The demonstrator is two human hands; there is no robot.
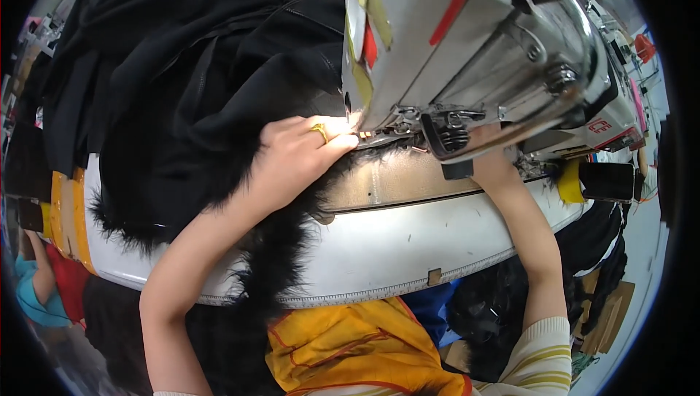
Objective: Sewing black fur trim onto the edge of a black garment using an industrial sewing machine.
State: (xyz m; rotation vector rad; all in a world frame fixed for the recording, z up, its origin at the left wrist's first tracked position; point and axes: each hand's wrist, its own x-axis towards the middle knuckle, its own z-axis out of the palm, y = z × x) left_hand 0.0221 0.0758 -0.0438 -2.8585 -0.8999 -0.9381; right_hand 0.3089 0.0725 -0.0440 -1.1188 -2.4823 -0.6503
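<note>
A white and grey sewing machine (423,24) stands over the work, its lit needle area low on its left side. My left hand (302,152), a yellow ring on one finger, lies at that lit spot. Its thumb and fingers are pressed together on the edge of a black garment (182,111). Black fluffy trim (273,261) runs from under this hand down over the table's front edge. My right hand (492,165) reaches behind the front of the machine, right of the needle area. Its fingers are hidden there, so what it touches cannot be seen.
The white table (386,243) carries a measuring tape (379,292) along its front edge. Yellow tape (69,214) covers its left end. An orange apron (343,345) lies over my lap. Black cloth (496,308) hangs at the lower right. Another person's arm (42,268) shows at far left.
</note>
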